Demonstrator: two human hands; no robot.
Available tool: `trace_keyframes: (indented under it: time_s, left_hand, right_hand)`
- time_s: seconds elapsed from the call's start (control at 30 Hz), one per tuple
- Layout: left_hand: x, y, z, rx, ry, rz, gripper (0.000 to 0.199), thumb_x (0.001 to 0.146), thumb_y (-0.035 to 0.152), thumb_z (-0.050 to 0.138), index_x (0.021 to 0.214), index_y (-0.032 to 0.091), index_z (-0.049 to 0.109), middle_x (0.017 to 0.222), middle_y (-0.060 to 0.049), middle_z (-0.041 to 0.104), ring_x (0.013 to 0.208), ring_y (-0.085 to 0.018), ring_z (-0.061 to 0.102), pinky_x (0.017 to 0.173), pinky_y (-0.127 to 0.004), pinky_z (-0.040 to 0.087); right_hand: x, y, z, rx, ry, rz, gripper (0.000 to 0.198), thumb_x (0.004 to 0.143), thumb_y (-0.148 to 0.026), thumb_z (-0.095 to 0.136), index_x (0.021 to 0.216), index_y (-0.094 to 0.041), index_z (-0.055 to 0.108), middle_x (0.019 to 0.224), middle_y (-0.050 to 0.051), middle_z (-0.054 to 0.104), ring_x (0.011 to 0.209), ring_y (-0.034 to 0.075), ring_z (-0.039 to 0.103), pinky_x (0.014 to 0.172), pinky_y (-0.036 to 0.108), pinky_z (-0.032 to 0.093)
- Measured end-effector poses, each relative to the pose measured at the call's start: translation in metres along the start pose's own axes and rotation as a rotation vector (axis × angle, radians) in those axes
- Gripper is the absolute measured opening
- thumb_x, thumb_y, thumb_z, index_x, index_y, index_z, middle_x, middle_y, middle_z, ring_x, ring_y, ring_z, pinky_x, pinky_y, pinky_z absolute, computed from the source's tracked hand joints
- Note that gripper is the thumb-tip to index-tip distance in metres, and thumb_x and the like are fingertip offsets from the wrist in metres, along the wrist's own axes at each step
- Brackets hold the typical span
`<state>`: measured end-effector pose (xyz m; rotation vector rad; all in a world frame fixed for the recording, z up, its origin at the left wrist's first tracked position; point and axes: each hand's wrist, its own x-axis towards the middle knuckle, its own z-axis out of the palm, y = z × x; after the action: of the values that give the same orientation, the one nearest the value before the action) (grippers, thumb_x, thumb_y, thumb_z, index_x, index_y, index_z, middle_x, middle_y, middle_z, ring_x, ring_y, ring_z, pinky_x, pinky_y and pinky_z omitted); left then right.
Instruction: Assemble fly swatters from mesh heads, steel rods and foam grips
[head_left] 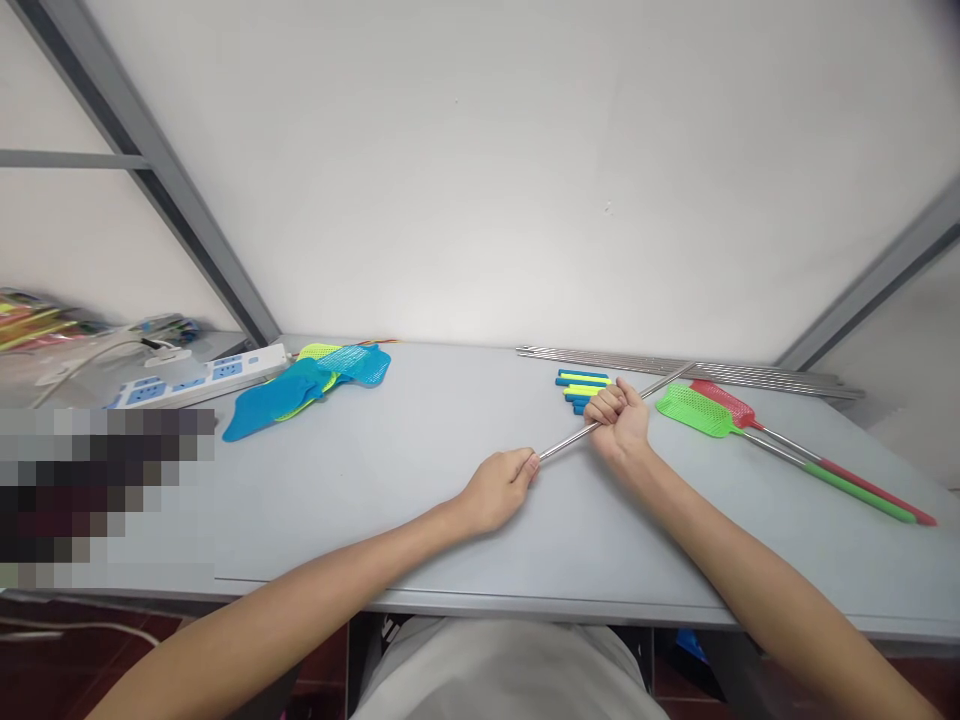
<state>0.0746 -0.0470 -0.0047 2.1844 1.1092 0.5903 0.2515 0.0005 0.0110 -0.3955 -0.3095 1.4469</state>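
A thin silver metal rod (568,440) slants up and to the right above the middle of the table. My left hand (499,490) is closed round its lower end, hiding that end. Farther along, my right hand (621,422) wraps its fingers round the same rod, whose far end sticks out toward the back. Just behind my right hand lie several blue and yellow grip sleeves (585,378), partly covered by its fingers. To the right of that hand rest a green fly swatter (697,412) and a red fly swatter (724,402), side by side.
Several metal rods (750,375) lie along the wall at the back right. Blue and yellow swatter heads (300,385) are piled at the left, beside a white power strip (210,375). Grey frame posts (187,180) stand at both sides. A blurred-out patch covers the left edge.
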Motion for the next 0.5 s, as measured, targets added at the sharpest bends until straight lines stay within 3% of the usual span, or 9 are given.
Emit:
trace_keyframes:
  time_s: [0.5]
  left_hand:
    - [0.001, -0.001, -0.001, -0.021, -0.007, -0.008, 0.033, 0.081, 0.033, 0.02, 0.061, 0.017, 0.041, 0.055, 0.002, 0.044, 0.053, -0.01, 0.039, 0.052, -0.021, 0.031]
  right_hand:
    - [-0.01, 0.006, 0.009, -0.047, 0.023, -0.043, 0.035, 0.075, -0.025, 0.038, 0.05, -0.018, 0.015, 0.037, -0.009, 0.011, 0.029, 0.004, 0.013, 0.026, 0.016, 0.017]
